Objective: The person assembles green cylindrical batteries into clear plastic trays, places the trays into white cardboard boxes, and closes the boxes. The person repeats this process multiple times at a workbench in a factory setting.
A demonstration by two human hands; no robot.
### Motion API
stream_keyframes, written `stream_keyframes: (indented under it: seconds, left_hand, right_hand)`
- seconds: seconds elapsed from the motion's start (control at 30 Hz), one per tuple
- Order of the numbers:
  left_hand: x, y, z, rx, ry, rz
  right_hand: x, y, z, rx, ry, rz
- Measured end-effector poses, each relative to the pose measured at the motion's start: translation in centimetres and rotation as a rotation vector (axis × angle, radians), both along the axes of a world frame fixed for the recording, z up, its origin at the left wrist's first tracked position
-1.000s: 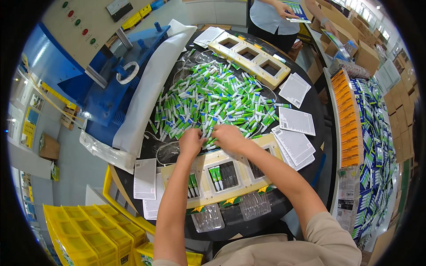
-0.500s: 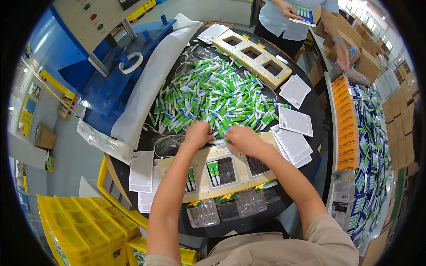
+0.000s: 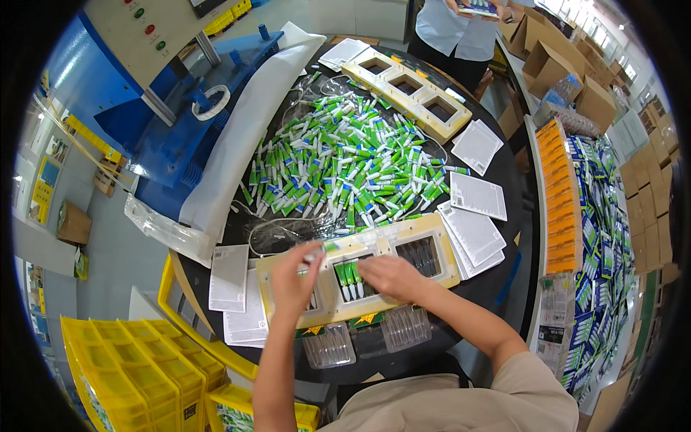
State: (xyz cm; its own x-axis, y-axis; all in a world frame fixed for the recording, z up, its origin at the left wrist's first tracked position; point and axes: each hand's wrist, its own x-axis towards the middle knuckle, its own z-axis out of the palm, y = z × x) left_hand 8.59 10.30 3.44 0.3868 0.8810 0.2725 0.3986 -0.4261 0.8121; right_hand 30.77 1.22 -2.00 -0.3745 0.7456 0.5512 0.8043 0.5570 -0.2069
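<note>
Cream tray at frame centre: middle slot holds few green-white tubes, right slot looks unfilled. Left hand pinches one tube over left slot; right hand fingers curled on middle slot. Big tube pile above remains; mostly undone.

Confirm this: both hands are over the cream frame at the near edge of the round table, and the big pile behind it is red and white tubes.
Not quite. The head view shows the left hand and right hand over the cream frame, but the pile of tubes is green and white, not red.
</note>
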Motion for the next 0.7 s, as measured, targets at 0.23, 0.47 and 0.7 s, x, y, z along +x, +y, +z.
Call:
stream_keyframes:
  seconds: [0.23,0.47,0.7]
  left_hand:
    - [2.0,-9.3,-2.8,0.474,0.062,-0.178]
    - [3.1,-9.6,-5.8,0.557,0.272,-0.206]
    - [2.8,-8.9,-6.6,0.544,0.409,-0.281]
  right_hand:
    - [1.6,12.4,-1.5,-0.428,0.115,-0.623]
    - [3.0,14.2,-2.7,-0.459,0.446,-0.576]
    - [4.1,-0.7,2.3,-0.205,0.583,-0.23]
